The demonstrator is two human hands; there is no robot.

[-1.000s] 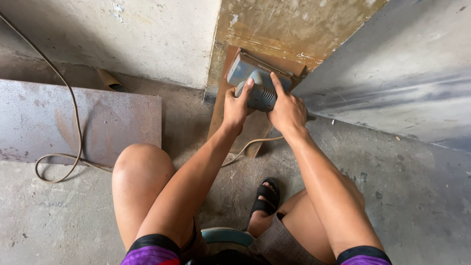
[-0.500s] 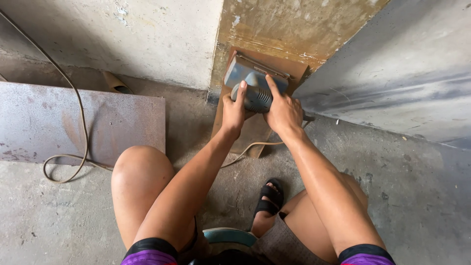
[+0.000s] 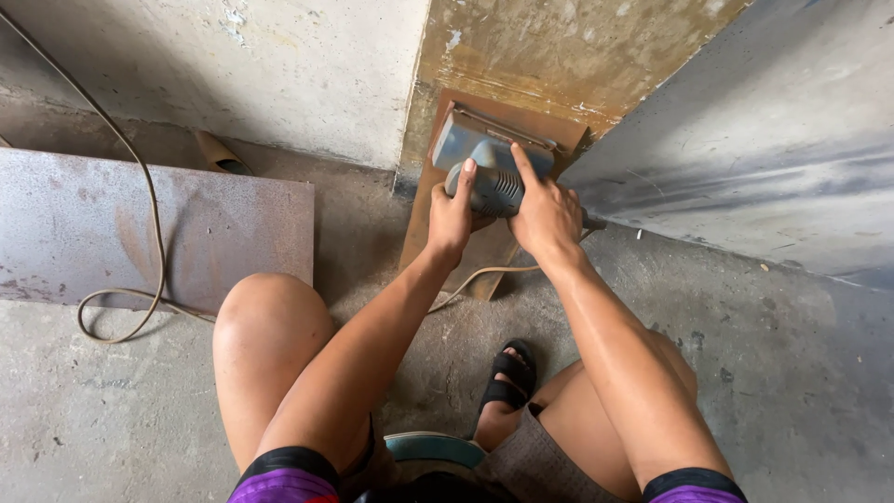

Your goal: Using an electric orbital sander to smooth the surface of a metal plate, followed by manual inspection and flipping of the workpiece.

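Note:
A grey-blue electric sander point(image 3: 489, 163) rests flat on a rusty brown metal plate point(image 3: 466, 251) lying on the concrete floor by the wall. My left hand point(image 3: 452, 214) grips the left side of the sander's ribbed body. My right hand point(image 3: 545, 214) grips its right side, with the forefinger stretched forward over the top. The sander's cord point(image 3: 475, 279) runs back from under my hands towards my legs.
A large grey metal sheet point(image 3: 140, 233) lies on the floor at left with a looped cable point(image 3: 121, 298) across it. A big tilted metal panel point(image 3: 773, 158) stands at right. My bare knees and a black sandal point(image 3: 507, 377) are below.
The sander and both hands have shifted slightly forward along the rusty plate; both hands kept their hold on it.

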